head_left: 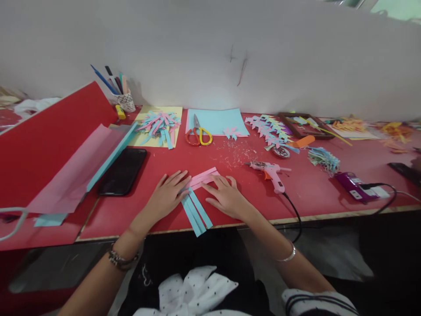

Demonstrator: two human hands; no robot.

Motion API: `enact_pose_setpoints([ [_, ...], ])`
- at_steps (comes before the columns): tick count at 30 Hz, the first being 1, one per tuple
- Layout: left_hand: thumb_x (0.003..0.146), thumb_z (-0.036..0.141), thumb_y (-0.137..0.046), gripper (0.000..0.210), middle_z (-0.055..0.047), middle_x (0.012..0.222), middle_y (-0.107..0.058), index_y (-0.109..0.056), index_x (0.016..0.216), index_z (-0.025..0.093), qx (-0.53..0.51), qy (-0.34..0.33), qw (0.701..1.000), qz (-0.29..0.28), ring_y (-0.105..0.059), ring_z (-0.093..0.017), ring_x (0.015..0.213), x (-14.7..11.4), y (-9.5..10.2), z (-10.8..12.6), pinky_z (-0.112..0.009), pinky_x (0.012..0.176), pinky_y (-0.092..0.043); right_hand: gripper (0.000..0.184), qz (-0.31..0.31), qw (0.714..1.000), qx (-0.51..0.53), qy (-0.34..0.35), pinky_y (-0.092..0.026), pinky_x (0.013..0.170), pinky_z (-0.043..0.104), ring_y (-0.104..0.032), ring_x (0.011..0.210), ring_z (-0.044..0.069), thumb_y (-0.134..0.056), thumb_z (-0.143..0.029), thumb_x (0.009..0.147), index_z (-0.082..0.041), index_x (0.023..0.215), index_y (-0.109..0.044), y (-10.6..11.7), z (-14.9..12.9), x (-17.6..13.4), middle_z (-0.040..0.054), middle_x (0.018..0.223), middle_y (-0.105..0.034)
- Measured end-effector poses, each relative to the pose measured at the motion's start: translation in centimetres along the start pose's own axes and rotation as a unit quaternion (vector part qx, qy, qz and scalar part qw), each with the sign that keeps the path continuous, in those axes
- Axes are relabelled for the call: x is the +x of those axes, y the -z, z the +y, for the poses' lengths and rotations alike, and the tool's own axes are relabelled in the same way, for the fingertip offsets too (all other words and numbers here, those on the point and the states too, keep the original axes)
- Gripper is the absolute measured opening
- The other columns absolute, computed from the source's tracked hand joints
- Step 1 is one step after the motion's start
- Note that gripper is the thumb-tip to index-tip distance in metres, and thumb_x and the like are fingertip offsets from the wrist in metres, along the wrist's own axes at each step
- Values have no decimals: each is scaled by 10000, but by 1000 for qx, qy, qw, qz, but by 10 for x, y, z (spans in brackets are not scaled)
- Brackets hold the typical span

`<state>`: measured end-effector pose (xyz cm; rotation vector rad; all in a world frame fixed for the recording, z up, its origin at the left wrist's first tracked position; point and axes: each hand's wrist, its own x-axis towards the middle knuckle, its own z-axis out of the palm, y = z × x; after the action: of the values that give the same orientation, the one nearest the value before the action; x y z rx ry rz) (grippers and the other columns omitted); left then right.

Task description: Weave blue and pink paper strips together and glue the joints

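Note:
Pink paper strips (pixel 203 178) lie slantwise on the red table, crossing the upper end of light blue paper strips (pixel 196 212) that run down to the table's front edge. My left hand (pixel 169 193) rests flat with its fingertips on the join of the two colours. On the other side, my right hand (pixel 224 193) lies with fingers spread over the right end of the pink strips. Both hands are open and press on the paper from above; part of the strips is hidden under the fingers.
A pink glue gun (pixel 268 172) with a black cord lies right of my hands. Scissors (pixel 199 131) sit behind, near a paper strip pile (pixel 160 125) and a light blue sheet (pixel 217 118). A black phone (pixel 123 172) is at left, a purple power strip (pixel 353 188) at right.

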<state>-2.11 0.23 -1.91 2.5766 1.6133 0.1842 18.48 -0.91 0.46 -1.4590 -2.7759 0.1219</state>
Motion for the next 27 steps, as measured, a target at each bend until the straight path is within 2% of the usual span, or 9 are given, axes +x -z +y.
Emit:
enact_pose_setpoints([
  [5, 886, 423, -285, 450, -44, 1370, -389, -414, 1280, 247, -1, -8, 1000, 10, -342, -202, 1261, 0, -2, -4, -421, 1034, -273, 441, 3, 1000, 5, -9, -274, 930, 493, -348, 1217, 275, -317, -409, 888, -242, 1284, -420, 2, -1, 1, 155, 1343, -384],
  [12, 891, 384, -267, 408, -40, 1354, -420, -483, 1219, 272, -29, -22, 999, 33, -373, -195, 1238, 4, -1, -9, -419, 1017, -292, 389, 29, 995, 85, -32, -241, 953, 460, -363, 1206, 236, -393, -349, 867, -217, 1224, -473, 14, -4, 7, 119, 1311, -425],
  [16, 872, 443, -279, 479, -93, 1314, -461, -459, 1247, 206, -30, 13, 998, 60, -418, -222, 1198, 1, 1, 1, -408, 979, -344, 373, 35, 994, 106, -22, -253, 949, 442, -359, 1208, 230, -401, -313, 862, -205, 1210, -477, 15, -8, 22, 119, 1293, -438],
  [20, 833, 504, -337, 560, -93, 1355, -409, -393, 1295, 192, -3, 33, 999, 34, -366, -236, 1243, -4, -2, 11, -436, 1023, -282, 362, 27, 993, 103, -45, -295, 925, 446, -404, 1157, 235, -365, -289, 869, -195, 1198, -484, 9, -13, 38, 118, 1260, -459],
  [22, 831, 505, -340, 583, -90, 1376, -373, -363, 1314, 179, 7, 31, 999, 13, -337, -233, 1262, -5, -3, 11, -438, 1030, -269, 393, 22, 994, 92, -60, -291, 946, 445, -367, 1197, 241, -358, -280, 870, -179, 1239, -447, 4, -14, 45, 125, 1301, -425],
  [27, 827, 520, -332, 596, -90, 1385, -353, -361, 1316, 182, 26, 16, 1000, -3, -331, -224, 1267, -4, -4, 6, -416, 1034, -263, 472, -16, 997, 56, -54, -177, 1053, 429, -172, 1329, 224, -317, -270, 884, -176, 1346, -316, -5, -12, 51, 91, 1435, -256],
])
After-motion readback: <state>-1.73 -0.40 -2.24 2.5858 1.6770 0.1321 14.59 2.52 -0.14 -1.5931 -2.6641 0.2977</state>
